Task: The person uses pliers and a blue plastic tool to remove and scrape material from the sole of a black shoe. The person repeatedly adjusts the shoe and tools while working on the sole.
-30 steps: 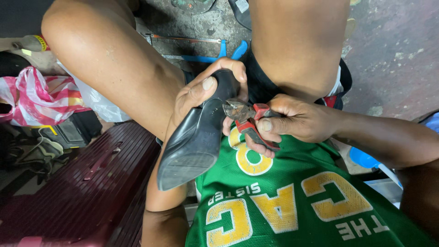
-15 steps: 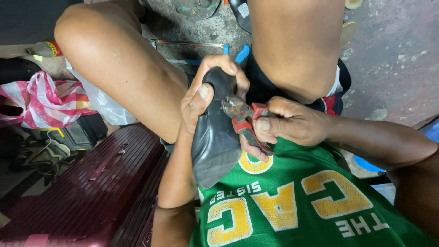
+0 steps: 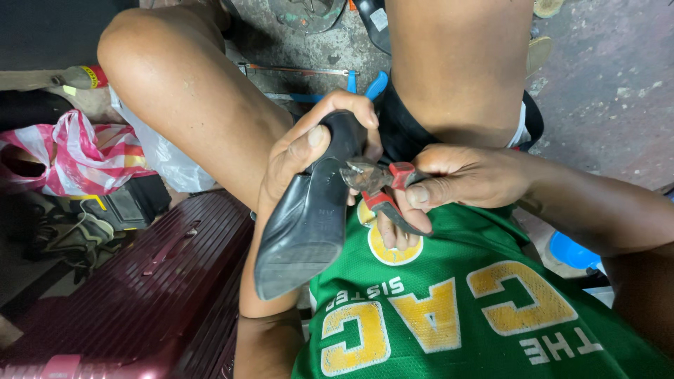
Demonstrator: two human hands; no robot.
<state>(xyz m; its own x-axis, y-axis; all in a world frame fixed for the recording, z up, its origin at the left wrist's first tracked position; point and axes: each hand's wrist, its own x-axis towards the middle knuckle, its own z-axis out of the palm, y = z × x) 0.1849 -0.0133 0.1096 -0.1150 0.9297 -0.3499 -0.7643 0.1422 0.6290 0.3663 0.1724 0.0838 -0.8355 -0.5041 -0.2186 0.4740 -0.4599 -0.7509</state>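
Nearest the camera, the green jersey (image 3: 456, 309) with yellow lettering is filling the lower right. Just above it, the left hand (image 3: 309, 151) is gripping a black high-heeled shoe (image 3: 305, 224), sole side up, with the thumb pressing on the sole and the fingers curling over the heel end. The toe is pointing down toward the lower left, over the edge of a dark red ribbed case (image 3: 140, 288). Compared with half a second ago, the shoe is sitting tilted a little flatter, and its sole is showing more fully to the camera; a second ago it was lying lower and more to the left.

The right hand (image 3: 463, 179) is squeezing red-handled pliers (image 3: 382, 186), fingers wrapped around both handles. The metal tips of the pliers are meeting the shoe just beside the heel, much as they were in the earlier frames.

Beyond the hands, both bare knees are spreading apart, one on each side. To the left, a pink-and-white striped plastic bag (image 3: 70, 158) is lying on the floor beside a clear plastic bag (image 3: 165, 158). Farthest off, between the legs, a blue-handled tool (image 3: 365, 84) and a thin hacksaw (image 3: 295, 69) are lying on the stained concrete floor (image 3: 604, 91).
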